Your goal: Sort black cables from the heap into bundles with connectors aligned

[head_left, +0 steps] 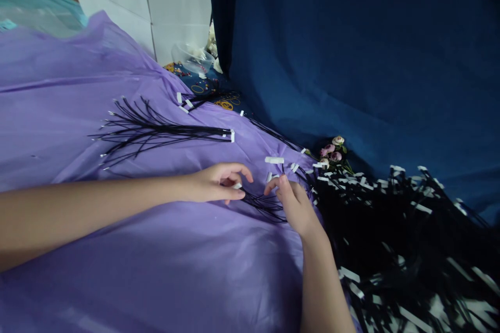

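Observation:
My left hand [219, 182] rests on the purple sheet [117, 250], fingers curled around a small bunch of thin black cords [261, 202] with white tags. My right hand [295, 203] pinches a white-tagged cord end just to the right of it, at the edge of a big heap of black cords [410, 239]. A sorted fan of black cords [156, 132] with a white tag lies farther back on the sheet.
A dark blue curtain [371, 62] hangs at the right and back. Small pink artificial flowers [333, 152] lie by the heap. A clear plastic container [191, 57] and white tiled wall [156, 0] are at the back.

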The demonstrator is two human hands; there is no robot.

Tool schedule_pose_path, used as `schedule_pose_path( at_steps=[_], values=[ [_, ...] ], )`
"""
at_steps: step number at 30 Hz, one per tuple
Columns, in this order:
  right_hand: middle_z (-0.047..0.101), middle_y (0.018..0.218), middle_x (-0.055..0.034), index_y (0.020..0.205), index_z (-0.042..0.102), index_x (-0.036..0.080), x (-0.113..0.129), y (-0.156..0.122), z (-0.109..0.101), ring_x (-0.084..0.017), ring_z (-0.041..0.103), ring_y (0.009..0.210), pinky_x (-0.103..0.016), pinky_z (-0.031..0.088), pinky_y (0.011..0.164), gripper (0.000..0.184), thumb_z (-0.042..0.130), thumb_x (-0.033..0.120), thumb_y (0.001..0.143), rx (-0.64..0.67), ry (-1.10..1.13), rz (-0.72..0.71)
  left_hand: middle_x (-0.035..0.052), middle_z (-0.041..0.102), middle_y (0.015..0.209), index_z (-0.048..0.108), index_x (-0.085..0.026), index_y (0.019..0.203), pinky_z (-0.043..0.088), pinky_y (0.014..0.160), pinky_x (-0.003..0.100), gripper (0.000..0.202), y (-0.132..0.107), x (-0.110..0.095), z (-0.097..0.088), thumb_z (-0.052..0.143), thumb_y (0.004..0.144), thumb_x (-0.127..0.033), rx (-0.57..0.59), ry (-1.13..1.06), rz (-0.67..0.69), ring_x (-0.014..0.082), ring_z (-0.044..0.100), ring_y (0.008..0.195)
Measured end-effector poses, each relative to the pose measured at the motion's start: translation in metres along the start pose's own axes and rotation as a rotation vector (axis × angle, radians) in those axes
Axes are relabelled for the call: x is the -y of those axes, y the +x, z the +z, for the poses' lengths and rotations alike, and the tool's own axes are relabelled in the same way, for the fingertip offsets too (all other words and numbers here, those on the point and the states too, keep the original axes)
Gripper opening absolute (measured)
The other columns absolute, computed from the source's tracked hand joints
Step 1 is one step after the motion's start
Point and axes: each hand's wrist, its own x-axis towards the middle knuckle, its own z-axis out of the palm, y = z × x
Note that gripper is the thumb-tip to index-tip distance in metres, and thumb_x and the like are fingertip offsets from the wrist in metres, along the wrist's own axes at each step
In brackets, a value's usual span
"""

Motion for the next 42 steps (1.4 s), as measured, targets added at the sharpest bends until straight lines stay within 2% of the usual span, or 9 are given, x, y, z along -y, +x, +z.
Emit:
schedule_pose_path(
  at_steps=[3, 7, 12, 16, 19, 25, 30, 37, 42],
  values=[
    [0.048, 0.047, 0.0015, 0.063, 0.067, 0.022, 0.001, 0.0, -0.001, -0.015, 0.044, 0.05, -0.027, 0.026, 0.053, 0.052, 0.039, 0.056, 0.091, 0.129, -0.148, -0.014, -0.0049, 0.05, 0.067, 0.048, -0.015, 0.11, 0.041, 0.061, 0.025, 0.029, 0.0, -0.001, 0.001, 0.05, 0.09, -0.035, -0.002, -0.066, -0.01, 0.0107, 0.053, 0.059],
    [0.055, 0.052, -0.0002, 0.061, 0.065, 0.023, 0.004, -0.001, 0.001, -0.016, 0.049, 0.056, -0.027, 0.028, 0.056, 0.053, 0.038, 0.055, 0.092, 0.181, -0.279, -0.066, -0.0061, 0.046, 0.064, 0.046, -0.019, 0.113, 0.044, 0.058, 0.024, 0.035, 0.0, 0.005, 0.004, 0.045, 0.091, -0.046, -0.082, -0.118, 0.024, 0.0106, 0.05, 0.057],
    [0.052, 0.05, 0.001, 0.063, 0.064, 0.021, 0.01, -0.005, 0.006, -0.015, 0.048, 0.054, -0.026, 0.029, 0.057, 0.054, 0.035, 0.056, 0.093, 0.235, -0.401, -0.098, -0.0065, 0.046, 0.062, 0.044, -0.021, 0.116, 0.043, 0.053, 0.022, 0.038, -0.002, 0.012, 0.008, 0.039, 0.093, -0.05, -0.182, 0.032, 0.064, 0.0099, 0.049, 0.053],
    [0.05, 0.05, 0.0015, 0.064, 0.064, 0.021, 0.01, -0.005, 0.007, -0.014, 0.048, 0.054, -0.026, 0.03, 0.057, 0.053, 0.037, 0.057, 0.092, 0.226, -0.408, -0.089, -0.0056, 0.046, 0.064, 0.05, -0.019, 0.106, 0.041, 0.051, 0.021, 0.034, -0.002, 0.011, 0.008, 0.035, 0.095, -0.048, -0.224, 0.116, 0.089, 0.0083, 0.049, 0.051],
    [0.049, 0.049, 0.002, 0.065, 0.064, 0.021, 0.008, -0.004, 0.007, -0.014, 0.048, 0.053, -0.026, 0.031, 0.057, 0.053, 0.038, 0.057, 0.092, 0.223, -0.394, -0.075, -0.0052, 0.046, 0.064, 0.052, -0.018, 0.096, 0.04, 0.051, 0.02, 0.033, -0.001, 0.011, 0.007, 0.037, 0.095, -0.047, -0.225, 0.152, 0.119, 0.0076, 0.048, 0.051],
    [0.051, 0.05, 0.001, 0.064, 0.062, 0.021, 0.007, -0.004, 0.008, -0.015, 0.049, 0.055, -0.026, 0.03, 0.057, 0.054, 0.035, 0.059, 0.092, 0.234, -0.408, -0.057, -0.0066, 0.047, 0.06, 0.049, -0.02, 0.113, 0.04, 0.049, 0.02, 0.036, -0.002, 0.01, 0.008, 0.039, 0.094, -0.048, -0.227, 0.107, 0.091, 0.0086, 0.049, 0.05],
    [0.054, 0.054, -0.0003, 0.065, 0.061, 0.021, 0.009, -0.006, 0.009, -0.016, 0.052, 0.059, -0.027, 0.03, 0.058, 0.057, 0.032, 0.062, 0.093, 0.258, -0.457, -0.018, -0.0059, 0.046, 0.06, 0.053, -0.018, 0.105, 0.039, 0.05, 0.02, 0.036, -0.002, 0.005, 0.008, 0.039, 0.094, -0.049, -0.209, 0.117, 0.09, 0.008, 0.047, 0.05],
    [0.056, 0.057, -0.0007, 0.066, 0.06, 0.021, 0.01, -0.006, 0.01, -0.016, 0.053, 0.061, -0.027, 0.029, 0.059, 0.059, 0.029, 0.064, 0.092, 0.306, -0.485, 0.007, -0.0075, 0.039, 0.06, 0.05, -0.02, 0.106, 0.04, 0.05, 0.02, 0.035, 0.0, 0.007, 0.01, 0.044, 0.091, -0.051, -0.19, -0.014, 0.054, 0.0081, 0.046, 0.051],
    [0.052, 0.056, 0.0005, 0.067, 0.058, 0.02, 0.01, -0.005, 0.009, -0.015, 0.049, 0.059, -0.026, 0.029, 0.058, 0.056, 0.032, 0.062, 0.093, 0.285, -0.464, -0.006, -0.0071, 0.043, 0.059, 0.052, -0.019, 0.095, 0.038, 0.051, 0.02, 0.031, 0.001, 0.009, 0.007, 0.045, 0.092, -0.049, -0.162, 0.013, 0.049, 0.0071, 0.047, 0.05]
  ],
)
